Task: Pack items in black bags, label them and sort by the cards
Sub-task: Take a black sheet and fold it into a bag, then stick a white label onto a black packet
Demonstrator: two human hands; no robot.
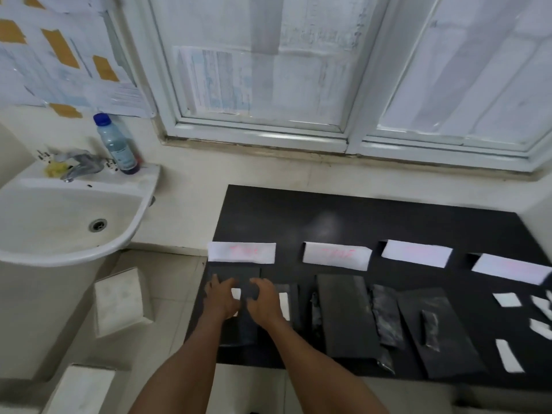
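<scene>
Head view: both arms reach to the 9 o'clock end of the black bench (pixel 388 222). The left grip (pixel 221 297) and right grip (pixel 264 300) sit side by side on one black bag (pixel 240 330). This bag lies flat, directly at 6 o'clock of the first card (pixel 241 251), so it looks sorted into that card's column. A white label (pixel 236 294) shows on the bag between the two grips. Both grips have bent fingers with the tips down on the bag. Blur hides whether they pinch the plastic or only press it, so the state of either grip cannot be told. Two grips on one flat bag probably means the label is being rubbed down while the bag is kept from sliding.

At 3 o'clock of the right grip, just beside it, lies a neighbouring bag (pixel 294 309) carrying its own label (pixel 283 304).

Three more cards (pixel 336 254) run toward 3 o'clock in a row, each heading a column. Below them lie two larger bags (pixel 343 315), with glossy dark items (pixel 385 315) on or beside them. These look unlabelled and probably not yet packed. Spare labels (pixel 506 299) wait loose at the far 3 o'clock end, within reach.

A sink (pixel 125 234) stands at 9 o'clock, off the bench.
</scene>
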